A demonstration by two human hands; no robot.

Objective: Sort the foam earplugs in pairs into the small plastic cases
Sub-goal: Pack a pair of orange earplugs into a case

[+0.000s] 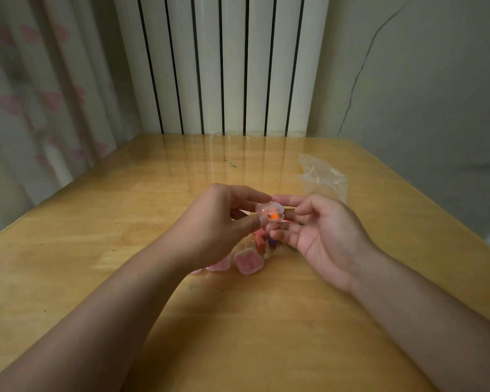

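Above wooden table (pixel 125 222), left hand (pixel 215 222) fingers (pixel 249 195) pinch clear case (pixel 269 212).

Both forearms enter from the near edge and converge toward the centre; sleeves not visible, arms bare. Left hand (pixel 221 219) is raised, back toward the camera, fingers curled; thumb and forefinger pinch a small clear case (pixel 269 212) from its left side. Right hand (pixel 323 230) lies palm up just right of the left hand; fingers loosely bent, forefinger and lower fingertips touching the case's right side; thumb position relative to the case cannot be determined.
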